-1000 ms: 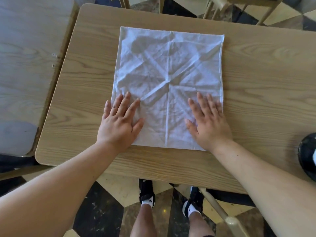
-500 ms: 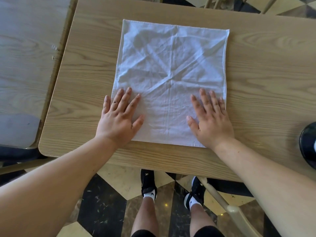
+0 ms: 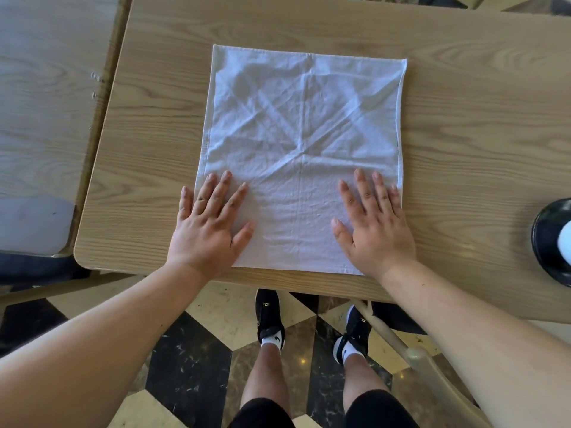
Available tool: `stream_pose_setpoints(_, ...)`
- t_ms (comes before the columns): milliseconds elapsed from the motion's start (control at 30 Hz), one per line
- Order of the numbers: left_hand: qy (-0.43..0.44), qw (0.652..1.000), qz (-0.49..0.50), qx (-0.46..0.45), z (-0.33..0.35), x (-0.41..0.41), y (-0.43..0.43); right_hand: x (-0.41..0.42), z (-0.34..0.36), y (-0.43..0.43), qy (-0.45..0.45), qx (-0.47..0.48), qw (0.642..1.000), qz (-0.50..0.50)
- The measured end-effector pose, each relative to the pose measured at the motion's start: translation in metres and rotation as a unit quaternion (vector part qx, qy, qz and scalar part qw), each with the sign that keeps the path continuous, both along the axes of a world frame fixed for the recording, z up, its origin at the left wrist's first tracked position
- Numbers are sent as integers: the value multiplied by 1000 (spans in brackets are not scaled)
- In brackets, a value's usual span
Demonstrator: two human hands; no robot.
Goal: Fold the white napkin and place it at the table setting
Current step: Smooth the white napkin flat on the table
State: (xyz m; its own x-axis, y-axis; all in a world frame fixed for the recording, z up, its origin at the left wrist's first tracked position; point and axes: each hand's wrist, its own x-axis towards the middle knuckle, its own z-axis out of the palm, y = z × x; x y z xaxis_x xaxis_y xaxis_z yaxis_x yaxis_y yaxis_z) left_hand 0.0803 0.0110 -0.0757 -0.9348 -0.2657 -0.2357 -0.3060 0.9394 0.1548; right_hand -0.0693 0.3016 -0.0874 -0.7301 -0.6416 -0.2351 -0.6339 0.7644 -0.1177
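The white napkin (image 3: pixel 304 125) lies spread flat and unfolded on the wooden table (image 3: pixel 463 134), creased with old fold lines that cross near its middle. My left hand (image 3: pixel 210 223) rests palm down on its near left corner, fingers apart, with the little finger off the cloth on the wood. My right hand (image 3: pixel 374 223) lies flat on the near right corner, fingers spread. Neither hand grips the cloth.
A black plate (image 3: pixel 553 242) with something white on it sits at the table's right edge, cut off by the frame. A second wooden table (image 3: pixel 46 97) stands close on the left. A chair (image 3: pixel 426 362) and my feet are below the near edge.
Both hands have stayed flat on the napkin's near corners. The view has shifted slightly; the napkin looks smoother near the front edge.
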Motion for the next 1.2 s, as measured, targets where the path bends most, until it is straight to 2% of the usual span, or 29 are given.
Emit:
stream_pose_setpoints(867, 0, 1000, -8, -17, 0, 35, 15, 35, -1, 15, 5, 8, 1000, -2)
stream_pose_setpoints(1067, -3, 1000, -9, -9, 9, 30, 14, 31, 11, 16, -54, -1, 999, 4)
stream_pose_setpoints(1133, 20, 1000, -13, -6, 17, 20, 9, 31, 20, 29, -50, -40, 998, 29)
stream_pose_setpoints(1200, 47, 999, -1, 2, 24, 3, 2, 34, 26, 50, -9, -67, 992, 108)
